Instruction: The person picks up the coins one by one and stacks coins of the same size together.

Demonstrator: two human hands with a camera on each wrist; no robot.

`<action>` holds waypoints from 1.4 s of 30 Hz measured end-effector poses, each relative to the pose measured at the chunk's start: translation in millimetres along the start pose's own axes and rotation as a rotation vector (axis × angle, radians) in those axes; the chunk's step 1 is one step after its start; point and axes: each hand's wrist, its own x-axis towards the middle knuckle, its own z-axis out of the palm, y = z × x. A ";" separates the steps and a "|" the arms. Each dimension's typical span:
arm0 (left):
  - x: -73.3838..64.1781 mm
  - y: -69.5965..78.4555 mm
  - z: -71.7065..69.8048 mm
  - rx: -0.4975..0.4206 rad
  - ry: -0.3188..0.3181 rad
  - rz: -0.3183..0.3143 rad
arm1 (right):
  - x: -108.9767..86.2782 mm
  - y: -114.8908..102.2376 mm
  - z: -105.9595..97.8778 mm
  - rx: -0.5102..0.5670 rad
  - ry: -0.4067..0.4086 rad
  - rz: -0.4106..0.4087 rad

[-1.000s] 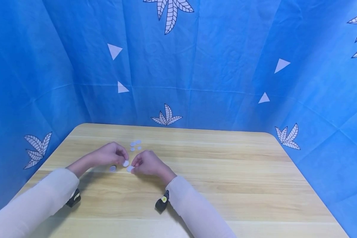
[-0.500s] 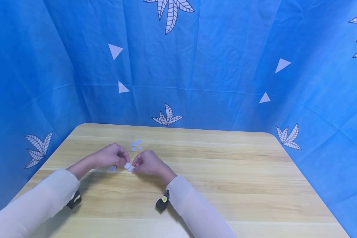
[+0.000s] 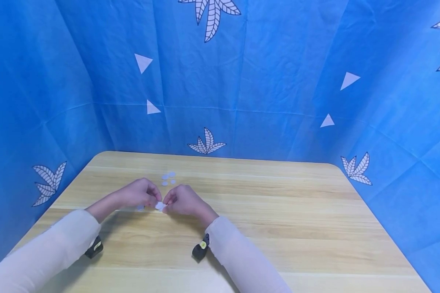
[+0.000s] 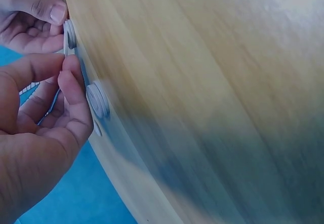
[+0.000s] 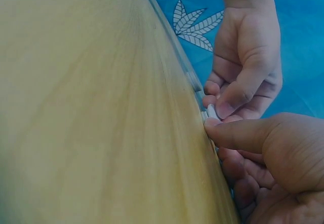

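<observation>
My left hand (image 3: 142,193) pinches a small white round disc (image 3: 159,205) between thumb and fingertips. In the right wrist view this disc (image 5: 212,111) stands tilted at a low stack of similar discs (image 5: 204,116). Around that stack, the thumb and fingers of my right hand (image 3: 185,200) grip its edge, partly hiding it. The two hands' fingertips nearly meet there. Beside my left hand in the left wrist view sits another stack of discs (image 4: 98,100), mostly covered by the hand in the head view.
Farther back on the wooden table (image 3: 278,211) lie several more white discs (image 3: 165,177) in a small group. A blue patterned cloth (image 3: 271,81) hangs behind the table and at its sides. Each wrist wears a black camera strap (image 3: 200,250).
My left hand has moved a little to the right, bringing its disc from beside the right hand's stack to over it. My right hand has stayed in place.
</observation>
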 end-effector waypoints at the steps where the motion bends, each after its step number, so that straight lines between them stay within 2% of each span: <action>1: -0.4 0.8 0.4 0.000 0.002 -0.001 | 0.2 0.1 0.1 -0.003 0.000 0.001; 14: -2.0 4.1 2.4 -0.011 0.031 -0.006 | -0.9 -2.2 -1.8 -0.012 0.000 0.008; 19: -2.7 2.6 -1.2 0.069 0.048 0.014 | -0.4 -0.8 -1.4 -0.007 0.000 0.005; 26: -1.9 -2.4 -3.3 0.132 -0.006 0.102 | 1.9 0.8 -0.4 -0.009 0.001 -0.004; 34: -2.4 0.4 -2.7 0.241 -0.021 0.119 | -0.2 -2.3 -1.6 0.005 -0.002 -0.005; 42: -2.8 -0.7 -1.4 0.268 -0.022 0.157 | -2.7 -3.9 -3.1 0.015 -0.009 0.001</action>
